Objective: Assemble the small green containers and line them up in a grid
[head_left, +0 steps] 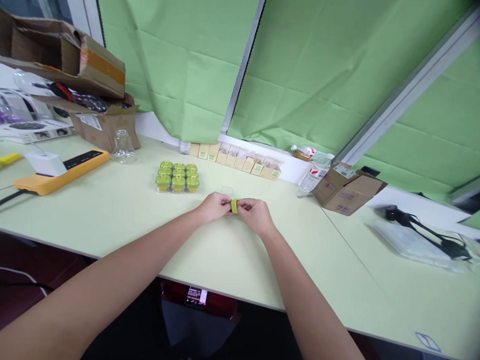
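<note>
Both hands meet over the middle of the pale table (222, 251). Between their fingertips is a small green lid (234, 206), tipped up on its edge. My left hand (215, 207) pinches it from the left, while my right hand (257, 213) grips it from the right. Just behind the fingers stands a small clear container (227, 191), partly hidden by my left hand. To the left, several little clear jars with green lids (178, 177) are lined up in a tight block. The green lid resembles those on the jars.
Small cardboard boxes (235, 158) line the wall. Left are an orange power strip (66, 172), a glass jar (123, 147) and opened cartons (104, 127). Right are plastic bottles (311, 176), a carton (345, 189) and a black cable device (426, 231). A phone (196, 296) lies below the table's edge.
</note>
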The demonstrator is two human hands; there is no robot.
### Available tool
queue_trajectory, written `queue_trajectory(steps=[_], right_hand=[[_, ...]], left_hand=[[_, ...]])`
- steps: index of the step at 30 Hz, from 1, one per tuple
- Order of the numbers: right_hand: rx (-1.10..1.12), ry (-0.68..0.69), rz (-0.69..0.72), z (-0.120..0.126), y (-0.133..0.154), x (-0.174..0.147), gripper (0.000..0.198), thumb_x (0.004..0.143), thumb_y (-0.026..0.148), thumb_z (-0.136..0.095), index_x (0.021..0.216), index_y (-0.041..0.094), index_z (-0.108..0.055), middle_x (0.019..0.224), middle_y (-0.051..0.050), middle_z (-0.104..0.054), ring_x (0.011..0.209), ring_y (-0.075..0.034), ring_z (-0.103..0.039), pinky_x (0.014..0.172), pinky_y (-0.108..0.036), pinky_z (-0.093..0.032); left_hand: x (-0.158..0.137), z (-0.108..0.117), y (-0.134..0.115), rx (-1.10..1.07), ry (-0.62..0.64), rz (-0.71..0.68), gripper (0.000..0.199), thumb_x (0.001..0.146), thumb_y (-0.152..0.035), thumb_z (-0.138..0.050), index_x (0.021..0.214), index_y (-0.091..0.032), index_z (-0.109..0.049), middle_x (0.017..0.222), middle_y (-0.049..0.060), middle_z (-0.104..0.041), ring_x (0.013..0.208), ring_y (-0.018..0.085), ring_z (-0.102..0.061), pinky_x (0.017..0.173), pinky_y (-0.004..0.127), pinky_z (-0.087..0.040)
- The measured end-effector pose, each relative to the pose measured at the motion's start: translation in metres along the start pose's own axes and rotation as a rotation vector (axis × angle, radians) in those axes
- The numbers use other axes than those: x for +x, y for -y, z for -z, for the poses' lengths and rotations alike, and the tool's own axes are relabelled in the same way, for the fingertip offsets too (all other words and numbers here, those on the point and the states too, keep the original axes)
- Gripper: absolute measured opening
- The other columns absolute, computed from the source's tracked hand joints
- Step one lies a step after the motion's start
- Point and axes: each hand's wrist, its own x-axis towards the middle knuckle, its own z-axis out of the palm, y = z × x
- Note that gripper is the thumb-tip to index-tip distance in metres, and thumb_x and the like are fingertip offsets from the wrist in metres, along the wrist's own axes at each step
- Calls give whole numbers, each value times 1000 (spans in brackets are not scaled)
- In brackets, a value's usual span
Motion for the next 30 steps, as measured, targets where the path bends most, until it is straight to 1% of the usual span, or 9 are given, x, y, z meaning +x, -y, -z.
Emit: queue_trajectory(steps=[4,7,11,14,17,20,26,28,30], right_hand=[[51,6,28,3,1,1,22,79,27,-57,88,21,-76,82,1,-73,68,-13,-61,69,-24,-47],[69,-19,38,6,1,3,22,79,27,-57,88,21,-76,85,1,-73,69,-12,-61,70,-24,-48],[58,-15,27,6,1,3,22,78,28,-58,88,21,-77,86,0,-74,71,-14,-63,69,-25,-49],[55,-22,25,6,0,2,22,77,27,-59,88,22,-77,86,1,-74,72,-15,-64,69,-26,-50],[50,-28,23,6,1,2,21,77,28,-59,86,22,-77,83,2,-73,73,-15,-64,69,-26,-50],[46,-10,17,7,1,1,20,78,29,-60,85,22,-78,82,2,-73,74,-16,-65,70,-26,-50],[71,-8,-2,12,3,1,21,78,28,-61,90,25,-78,87,1,-75,79,-18,-68,73,-27,-51],[90,-1,-10,13,3,1,21,78,29,-62,90,25,-78,89,1,-75,82,-18,-69,75,-28,-52],[120,11,-26,15,3,1,20,77,29,-63,90,24,-78,89,1,-76,84,-19,-69,77,-29,-52]], left_hand=[[2,0,1,82,-20,-51,5,75,-22,-65,74,-16,-66,74,3,-69,71,17,-69,74,33,-57],[1,-1,-3,155,-26,-72,4,76,-20,-58,74,-18,-60,69,1,-65,66,16,-67,67,30,-55],[-4,0,-13,373,-38,-124,5,75,-22,-54,74,-19,-58,62,-2,-61,54,13,-57,56,26,-46],[-8,2,-19,540,-61,-211,7,74,-21,-53,70,-18,-57,60,-3,-55,56,12,-49,54,24,-37],[-9,3,-22,622,-57,-260,9,73,-21,-50,69,-18,-57,61,-3,-51,58,12,-45,56,25,-33],[-10,4,-23,654,-48,-275,10,74,-21,-49,69,-18,-58,61,-2,-52,58,13,-44,57,26,-32],[-10,6,-24,700,-36,-298,12,75,-20,-50,71,-18,-62,63,0,-57,60,14,-48,58,27,-34],[-10,6,-22,654,-56,-290,12,76,-21,-52,76,-18,-64,67,0,-60,61,14,-50,59,26,-36],[-8,4,-19,530,-43,-238,14,79,-24,-53,84,-18,-65,73,1,-63,64,14,-54,60,26,-40]])
